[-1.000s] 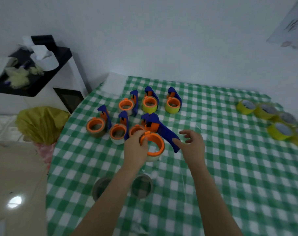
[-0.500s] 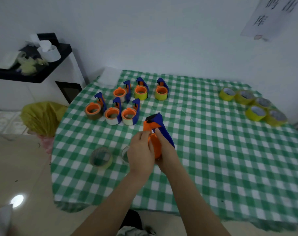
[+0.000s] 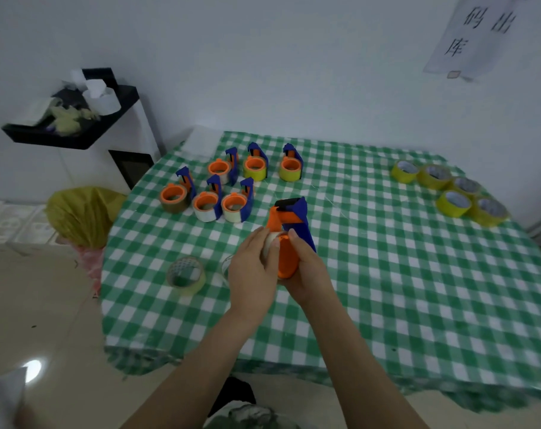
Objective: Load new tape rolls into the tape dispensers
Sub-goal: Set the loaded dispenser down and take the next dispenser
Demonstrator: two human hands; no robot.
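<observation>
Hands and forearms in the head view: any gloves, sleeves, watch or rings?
Nothing worn shows. The left hand and right hand are ungloved, with no rings or watch visible. The left forearm and right forearm are bare to the frame's bottom edge; no sleeve appears.

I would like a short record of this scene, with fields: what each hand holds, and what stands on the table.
left hand: grips the pale tape roll on the held dispenser
right hand: grips the held dispenser, over the table
loaded dispensers: six, standing at the far left
yellow rolls: five, loose, grouped at the far right
clear roll: lies left of the hands; a second seems partly hidden behind the left hand
</observation>
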